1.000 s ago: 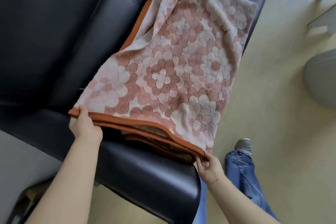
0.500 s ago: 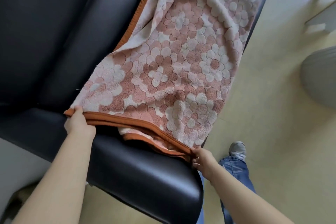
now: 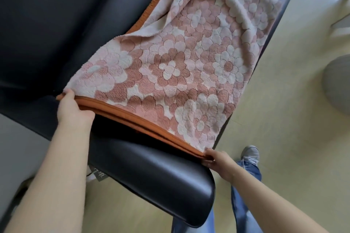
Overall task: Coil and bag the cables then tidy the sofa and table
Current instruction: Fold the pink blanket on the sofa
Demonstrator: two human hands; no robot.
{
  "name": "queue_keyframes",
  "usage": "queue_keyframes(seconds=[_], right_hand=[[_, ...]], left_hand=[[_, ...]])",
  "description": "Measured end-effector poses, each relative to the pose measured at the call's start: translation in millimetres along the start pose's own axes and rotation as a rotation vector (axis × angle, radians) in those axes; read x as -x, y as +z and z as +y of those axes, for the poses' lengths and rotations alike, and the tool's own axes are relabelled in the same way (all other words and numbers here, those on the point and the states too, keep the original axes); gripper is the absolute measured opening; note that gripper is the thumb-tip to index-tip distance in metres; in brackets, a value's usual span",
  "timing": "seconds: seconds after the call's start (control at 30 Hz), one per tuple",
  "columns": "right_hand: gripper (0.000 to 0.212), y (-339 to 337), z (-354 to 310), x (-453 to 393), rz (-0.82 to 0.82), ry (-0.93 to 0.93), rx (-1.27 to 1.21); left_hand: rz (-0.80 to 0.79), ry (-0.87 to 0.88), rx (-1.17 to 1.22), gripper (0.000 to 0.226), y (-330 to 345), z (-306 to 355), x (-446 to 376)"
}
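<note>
A pink and white flowered blanket (image 3: pixel 185 58) with an orange border lies folded double across the seat of a black leather sofa (image 3: pixel 56 24). My left hand (image 3: pixel 73 108) grips the near left corner of the orange edge, where the layers meet. My right hand (image 3: pixel 216 161) pinches the near right corner, beside the sofa's armrest (image 3: pixel 161 179). Both layers of the near edge line up. The far end of the blanket drapes over the sofa's front edge. No cables are in view.
Pale yellow floor (image 3: pixel 284 138) runs along the right of the sofa. A grey rounded object (image 3: pixel 339 85) sits at the right edge. My jeans leg and grey shoe (image 3: pixel 250 154) stand by the armrest. A small grey tag (image 3: pixel 99 173) hangs under the armrest.
The lower layer's orange edge, which stuck out below the top layer, now lies even with it. Both hands kept their corners, and the blanket looks flatter.
</note>
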State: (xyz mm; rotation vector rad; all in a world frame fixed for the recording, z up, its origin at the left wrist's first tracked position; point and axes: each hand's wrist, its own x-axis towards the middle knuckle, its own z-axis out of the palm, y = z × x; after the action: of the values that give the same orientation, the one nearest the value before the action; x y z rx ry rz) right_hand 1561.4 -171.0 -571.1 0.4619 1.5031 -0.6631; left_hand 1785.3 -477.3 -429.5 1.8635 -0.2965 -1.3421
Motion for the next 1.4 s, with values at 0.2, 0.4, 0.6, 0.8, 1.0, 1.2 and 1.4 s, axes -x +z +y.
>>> queue_keyframes(seconds=[0.2,0.4,0.6,0.8,1.0,1.2,1.4], right_hand=[[0.014,17.5,5.3,-6.0,0.111,-0.044,0.07],[0.016,18.6,0.2,-3.1,-0.001,-0.039,0.097],[0.017,8.8,4.5,10.9,-0.128,-0.117,-0.014],[0.02,-4.5,-6.8,41.6,-0.246,-0.171,-0.639],[0.013,-11.2,-24.0,75.2,-0.166,-0.254,-0.779],[0.015,-11.9,-79.9,148.5,-0.102,-0.491,-0.752],[0.03,8.8,-132.7,223.6,-0.17,-0.631,-0.681]], left_hand=[[-0.001,-0.062,0.104,0.023,-22.5,-12.3,-6.0],[-0.053,-0.092,0.08,0.027,-29.0,-22.5,-19.6],[-0.028,-0.14,0.095,0.015,-24.3,-29.8,-12.0],[-0.022,-0.122,0.082,0.013,-17.0,-23.2,9.3],[-0.015,-0.255,0.207,0.021,-7.9,-25.7,44.3],[-0.1,-0.462,0.319,0.032,-19.5,-54.0,68.5],[-0.104,-0.655,0.241,0.031,-27.8,-80.0,117.3]])
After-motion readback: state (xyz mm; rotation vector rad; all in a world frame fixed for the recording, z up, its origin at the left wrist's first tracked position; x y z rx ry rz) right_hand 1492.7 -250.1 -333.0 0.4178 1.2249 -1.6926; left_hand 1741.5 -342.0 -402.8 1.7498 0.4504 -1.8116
